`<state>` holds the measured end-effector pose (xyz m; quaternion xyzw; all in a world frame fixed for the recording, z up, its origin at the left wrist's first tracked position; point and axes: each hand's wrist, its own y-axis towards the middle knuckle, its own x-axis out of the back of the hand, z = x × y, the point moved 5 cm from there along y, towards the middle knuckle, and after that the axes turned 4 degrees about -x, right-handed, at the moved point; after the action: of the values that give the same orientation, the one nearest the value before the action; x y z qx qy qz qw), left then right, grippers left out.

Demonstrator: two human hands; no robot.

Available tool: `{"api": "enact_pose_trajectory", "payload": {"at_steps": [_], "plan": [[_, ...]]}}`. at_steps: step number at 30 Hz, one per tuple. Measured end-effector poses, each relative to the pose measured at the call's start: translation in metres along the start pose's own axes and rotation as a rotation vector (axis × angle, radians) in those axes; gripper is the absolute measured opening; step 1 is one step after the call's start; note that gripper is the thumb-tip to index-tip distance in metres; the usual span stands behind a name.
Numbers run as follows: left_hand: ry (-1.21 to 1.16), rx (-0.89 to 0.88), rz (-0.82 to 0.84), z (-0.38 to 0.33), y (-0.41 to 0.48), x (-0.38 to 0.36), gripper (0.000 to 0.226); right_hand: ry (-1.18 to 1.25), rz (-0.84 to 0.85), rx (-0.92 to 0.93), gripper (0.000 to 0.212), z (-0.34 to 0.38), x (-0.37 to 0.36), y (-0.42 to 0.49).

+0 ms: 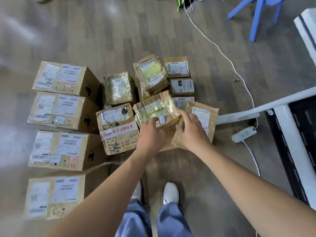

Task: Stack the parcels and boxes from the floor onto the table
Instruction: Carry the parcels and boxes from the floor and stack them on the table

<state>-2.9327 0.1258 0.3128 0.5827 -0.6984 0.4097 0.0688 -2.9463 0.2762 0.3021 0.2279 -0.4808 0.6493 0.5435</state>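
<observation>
Cardboard parcel (154,110), wrapped in glossy tape, is sitting among other boxes (65,77) on the floor (119,40). Left hand (150,132) is lying flat on top. Right hand (191,129) is reaching around its right edge, fingertips hidden, grip unclear. Table (289,151) is cut off at the right.

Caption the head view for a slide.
Left hand and right hand reach a taped parcel among cardboard boxes on the floor.

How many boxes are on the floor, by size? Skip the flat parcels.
Large boxes: 4
Medium boxes: 3
Small boxes: 3, one partly hidden
Total: 10
</observation>
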Motion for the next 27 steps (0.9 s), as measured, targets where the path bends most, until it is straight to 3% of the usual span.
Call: {"api": "enact_pose_trajectory", "payload": {"at_steps": [12, 20, 27], "plan": [[-0.075, 0.249, -0.202, 0.097, -0.103, 0.072, 0.049, 0.046, 0.254, 0.190, 0.048, 0.091, -0.053, -0.061], [-0.070, 0.404, -0.233, 0.172, -0.144, 0.095, 0.050, 0.106, 0.376, 0.200, 0.046, 0.136, -0.119, -0.097], [-0.028, 0.386, -0.190, 0.257, -0.161, 0.132, 0.049, 0.112, 0.403, 0.108, 0.044, 0.166, -0.181, -0.131]]}}
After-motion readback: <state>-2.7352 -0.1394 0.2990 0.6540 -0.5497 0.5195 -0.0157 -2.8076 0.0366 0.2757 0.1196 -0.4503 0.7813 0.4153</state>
